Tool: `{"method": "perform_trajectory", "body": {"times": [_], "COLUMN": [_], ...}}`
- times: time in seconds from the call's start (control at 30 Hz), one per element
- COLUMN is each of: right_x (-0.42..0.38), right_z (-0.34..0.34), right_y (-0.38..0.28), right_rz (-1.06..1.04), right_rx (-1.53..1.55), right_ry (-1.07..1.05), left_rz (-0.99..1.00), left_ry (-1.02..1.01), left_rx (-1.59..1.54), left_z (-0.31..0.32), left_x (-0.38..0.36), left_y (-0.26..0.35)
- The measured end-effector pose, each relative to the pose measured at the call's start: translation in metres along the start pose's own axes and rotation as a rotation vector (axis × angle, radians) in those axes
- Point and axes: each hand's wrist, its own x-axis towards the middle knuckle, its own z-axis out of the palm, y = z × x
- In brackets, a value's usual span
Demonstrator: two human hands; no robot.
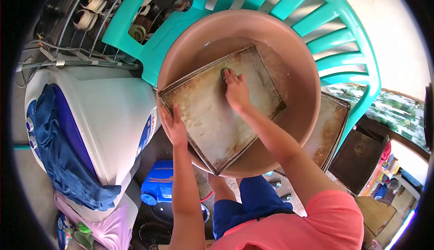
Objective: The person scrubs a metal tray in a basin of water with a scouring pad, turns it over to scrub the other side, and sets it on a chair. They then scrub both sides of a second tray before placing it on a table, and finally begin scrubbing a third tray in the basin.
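A brown-stained rectangular metal baking tray (212, 116) lies tilted in a round brown plastic basin (304, 92), with one corner over the near rim. My left hand (174, 126) grips the tray's left edge, thumb on the inner face and fingers partly hidden behind the edge. Near the tray's middle, my right hand (237, 89) presses a small dark scouring pad (224, 74) against the metal. The fingers are closed over the pad and hide part of it. Shallow water (235, 42) shows in the basin beyond the tray.
The basin rests on a green plastic chair (346, 37). Another stained tray (325, 128) and a dark tray (357, 155) stand at right. A white washing machine (113, 114) with a blue cloth (63, 150) is at left, near a blue jug (158, 182) and shoe rack (86, 28).
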Motion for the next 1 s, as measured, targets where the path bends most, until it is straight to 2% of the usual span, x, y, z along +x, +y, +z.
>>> {"method": "perform_trajectory", "body": {"times": [0.03, 0.07, 0.13, 0.2, 0.27, 0.37, 0.4, 0.43, 0.47, 0.57, 0.63, 0.73, 0.8, 0.83, 0.9, 1.0], "right_x": [-0.010, 0.000, 0.046, 0.089, 0.079, 0.006, -0.038, -0.077, -0.100, -0.059, 0.004, 0.008, -0.038, -0.063, -0.063, 0.002], "right_z": [0.004, 0.003, 0.011, -0.001, 0.007, 0.006, 0.002, 0.007, 0.002, -0.002, -0.002, -0.022, 0.005, -0.007, -0.008, -0.025], "right_y": [0.005, 0.012, 0.035, 0.064, 0.060, 0.003, -0.017, -0.024, -0.025, 0.011, 0.054, 0.039, 0.032, 0.015, 0.029, 0.049], "right_rz": [-0.240, -0.223, 0.085, -0.043, -0.012, 0.169, 0.012, -0.289, -0.445, -0.386, 0.047, 0.058, -0.186, -0.421, -0.483, -0.134], "right_rx": [-0.170, -0.173, -0.102, -0.331, -0.199, 0.226, 0.243, -0.036, 0.082, -0.042, 0.113, 0.002, -0.133, -0.205, -0.158, -0.256], "right_ry": [-0.041, -0.013, 0.139, 0.128, 0.100, -0.114, -0.210, -0.199, -0.243, -0.126, 0.036, -0.001, -0.048, -0.090, -0.075, 0.072], "left_rz": [0.001, 0.010, 0.030, 0.002, -0.001, 0.013, -0.001, -0.013, -0.006, 0.004, 0.011, 0.007, -0.017, -0.029, -0.041, -0.025], "left_ry": [-0.004, 0.001, 0.014, 0.001, -0.002, 0.010, 0.005, -0.001, 0.002, -0.002, -0.001, -0.007, -0.005, -0.004, 0.015, 0.008], "left_rx": [-0.009, 0.006, 0.041, 0.050, 0.051, 0.038, 0.043, 0.050, 0.013, -0.033, 0.014, -0.011, -0.002, 0.007, -0.010, 0.029], "left_z": [0.000, 0.000, -0.001, -0.002, -0.003, 0.000, 0.000, 0.000, 0.001, 0.002, 0.002, 0.003, 0.003, 0.003, 0.003, 0.002], "left_x": [-0.001, -0.002, -0.003, -0.002, -0.002, -0.001, -0.002, -0.002, 0.000, -0.002, -0.003, -0.002, -0.002, -0.003, -0.007, -0.006], "left_y": [-0.001, -0.002, -0.001, -0.003, -0.006, -0.004, 0.003, 0.007, 0.005, 0.000, 0.006, 0.011, 0.014, 0.015, 0.011, 0.008]}}
